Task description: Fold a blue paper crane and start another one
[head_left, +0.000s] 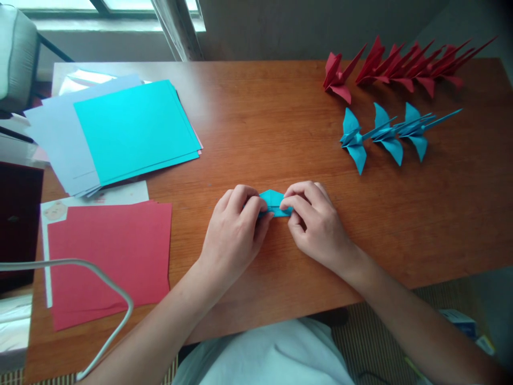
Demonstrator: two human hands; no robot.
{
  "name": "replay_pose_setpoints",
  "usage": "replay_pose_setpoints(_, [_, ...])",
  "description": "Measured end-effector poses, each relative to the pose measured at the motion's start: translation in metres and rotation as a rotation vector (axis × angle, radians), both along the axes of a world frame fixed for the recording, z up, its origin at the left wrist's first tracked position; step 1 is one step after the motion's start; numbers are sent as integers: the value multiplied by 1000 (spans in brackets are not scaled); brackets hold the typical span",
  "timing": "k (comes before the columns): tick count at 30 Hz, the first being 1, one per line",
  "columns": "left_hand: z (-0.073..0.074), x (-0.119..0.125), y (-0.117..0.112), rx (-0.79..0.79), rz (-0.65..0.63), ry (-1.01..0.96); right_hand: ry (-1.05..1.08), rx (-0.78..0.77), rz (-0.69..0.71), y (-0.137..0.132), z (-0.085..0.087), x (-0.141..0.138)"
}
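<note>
A small folded piece of blue paper [274,202] lies on the wooden table [280,123] in front of me. My left hand [236,230] has its fingers curled and pinches the paper's left end. From the other side, my right hand [315,222] presses down on the right end with closed fingers. Most of the paper is hidden under my fingertips.
Three blue paper cranes [385,133] stand in a row at the right, with several red cranes [401,67] behind them. Stacks of turquoise sheets [134,128], pale lilac sheets [56,139] and red sheets [108,256] lie at the left. A white cable [116,299] crosses the near left corner.
</note>
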State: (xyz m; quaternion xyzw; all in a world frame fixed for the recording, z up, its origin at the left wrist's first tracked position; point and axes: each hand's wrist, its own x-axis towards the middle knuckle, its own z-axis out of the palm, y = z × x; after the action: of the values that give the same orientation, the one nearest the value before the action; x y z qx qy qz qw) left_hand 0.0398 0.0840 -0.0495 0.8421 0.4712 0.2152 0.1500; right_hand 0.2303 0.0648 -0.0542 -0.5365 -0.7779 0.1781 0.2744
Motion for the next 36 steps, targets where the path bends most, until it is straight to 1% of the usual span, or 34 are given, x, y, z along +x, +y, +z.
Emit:
replay_pose_setpoints(6, [-1,-1,0,1,-8,2,33,-21,-13,0,3,0])
replay_pose_setpoints(11, [-2,-1,-1,-10,-12,2,-53,-13,-39,3,4,-7])
replay_pose_setpoints(20, [0,1,-1,20,-17,47,-53,-12,-27,4,2,-6])
replay_pose_setpoints(30, [3,-8,2,-69,-85,-10,-51,8,-28,4,1,-5])
replay_pose_setpoints(33, [4,-8,1,-61,-87,-16,-55,14,-28,3,1,-5])
replay_pose_setpoints(36, [3,-5,0,-23,-70,23,-66,26,-18,3,0,-5])
